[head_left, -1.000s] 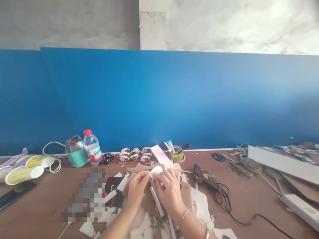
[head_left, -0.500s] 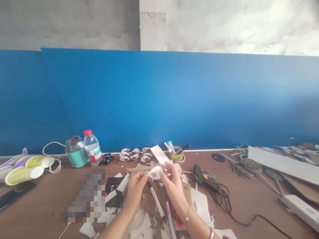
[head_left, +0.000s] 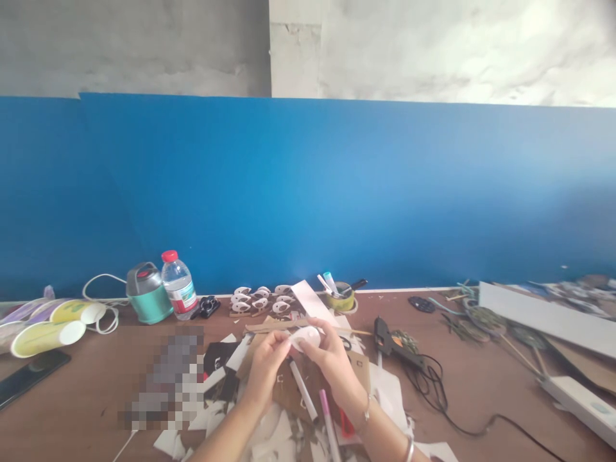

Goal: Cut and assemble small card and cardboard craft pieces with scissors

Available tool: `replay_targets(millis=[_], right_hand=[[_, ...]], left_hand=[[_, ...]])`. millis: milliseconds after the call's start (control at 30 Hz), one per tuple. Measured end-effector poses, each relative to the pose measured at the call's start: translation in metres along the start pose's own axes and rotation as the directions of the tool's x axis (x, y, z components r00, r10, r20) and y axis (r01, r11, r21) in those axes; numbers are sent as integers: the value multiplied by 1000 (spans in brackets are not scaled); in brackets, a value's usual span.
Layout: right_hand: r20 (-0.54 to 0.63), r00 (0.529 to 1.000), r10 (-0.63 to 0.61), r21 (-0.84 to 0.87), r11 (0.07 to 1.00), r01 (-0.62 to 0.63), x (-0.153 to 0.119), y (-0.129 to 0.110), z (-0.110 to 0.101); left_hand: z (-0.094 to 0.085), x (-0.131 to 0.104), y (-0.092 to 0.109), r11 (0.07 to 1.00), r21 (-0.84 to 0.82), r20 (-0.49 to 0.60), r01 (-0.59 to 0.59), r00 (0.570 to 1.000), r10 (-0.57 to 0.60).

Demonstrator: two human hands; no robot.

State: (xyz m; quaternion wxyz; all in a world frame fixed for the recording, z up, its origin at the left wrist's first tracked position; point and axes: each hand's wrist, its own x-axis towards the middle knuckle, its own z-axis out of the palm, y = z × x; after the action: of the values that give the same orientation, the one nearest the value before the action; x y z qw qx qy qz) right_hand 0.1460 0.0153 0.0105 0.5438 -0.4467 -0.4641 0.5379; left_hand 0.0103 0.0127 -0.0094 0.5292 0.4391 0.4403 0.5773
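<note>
Between my two hands is a small white oval paper cutout (head_left: 304,336), held up over the littered middle of the table. My left hand (head_left: 266,359) pinches its left end with thumb and fingertips. On the other side my right hand (head_left: 332,359) grips it, the thumb on the near face and the fingers behind. Part of the cutout is covered by my fingers. Under the hands lie brown cardboard pieces (head_left: 291,388), a white marker (head_left: 303,390) and a pink-capped pen (head_left: 328,423). Several similar white cutouts (head_left: 260,301) stand in rows at the back.
A glue gun (head_left: 394,346) with a black cord lies to the right. A tape roll (head_left: 341,298) holds pens. At left are a water bottle (head_left: 179,289), a teal device (head_left: 150,298), paper cups (head_left: 52,337) and a phone (head_left: 31,378). White scraps (head_left: 274,433) cover the front.
The white cutout has turned in my fingers, and its dark opening shows less now. My right hand has closed in around it and shifted slightly left.
</note>
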Motion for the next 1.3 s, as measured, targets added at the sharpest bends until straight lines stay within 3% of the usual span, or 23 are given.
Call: replay_targets(millis=[333,833,1300], right_hand=[[71,996,-54,31,998,52,6,20,-1],[117,993,-27,101,995,15,2,13,0],[170,985,10,129,991,-32,5,15,-2]], left_hand=[[2,-3,5,994,23,83,109,990,-111],[-5,3,-9,997,81,97,15,995,-23],[-3,3,-6,997,51,87,53,995,-58]])
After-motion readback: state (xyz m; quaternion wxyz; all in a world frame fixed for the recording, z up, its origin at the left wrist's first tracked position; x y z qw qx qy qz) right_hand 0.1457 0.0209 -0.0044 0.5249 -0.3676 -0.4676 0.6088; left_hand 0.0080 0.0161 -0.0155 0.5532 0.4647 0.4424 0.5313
